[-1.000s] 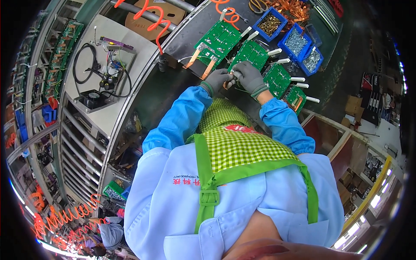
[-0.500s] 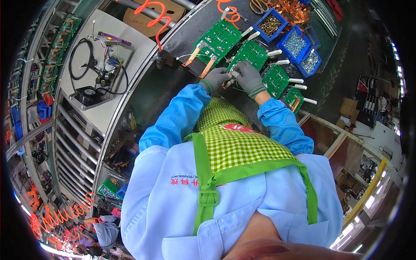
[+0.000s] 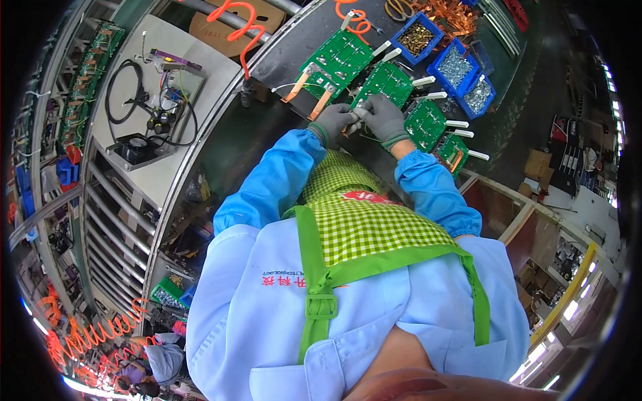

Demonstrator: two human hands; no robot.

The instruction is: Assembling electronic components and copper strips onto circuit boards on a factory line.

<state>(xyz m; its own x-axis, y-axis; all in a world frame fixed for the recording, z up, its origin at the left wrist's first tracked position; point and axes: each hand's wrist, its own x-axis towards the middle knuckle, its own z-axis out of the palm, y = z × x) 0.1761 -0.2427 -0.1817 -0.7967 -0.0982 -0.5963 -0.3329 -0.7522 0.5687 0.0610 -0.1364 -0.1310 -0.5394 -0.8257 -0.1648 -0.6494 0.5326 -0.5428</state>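
Note:
My grey-gloved hands meet at the near edge of a green circuit board, the second in a row on the dark bench. My left hand is closed, its fingertips pinching the end of a copper strip that shows only as a small brown piece. My right hand is closed too, thumb and fingers pressed together right beside the left fingertips; whatever it grips is hidden. Left of them lies a larger green circuit board with two copper strips sticking out toward me. Two smaller boards lie to the right.
Blue bins hold brass parts and silver fasteners beyond the boards. Copper pieces are heaped behind them. An orange coiled hose with a dark tool end hangs at the left. A fixture with black cables stands on a pale table.
My right hand and forearm have shifted very slightly to the left, the fingers still at the left fingertips. The left hand and the boards look unmoved.

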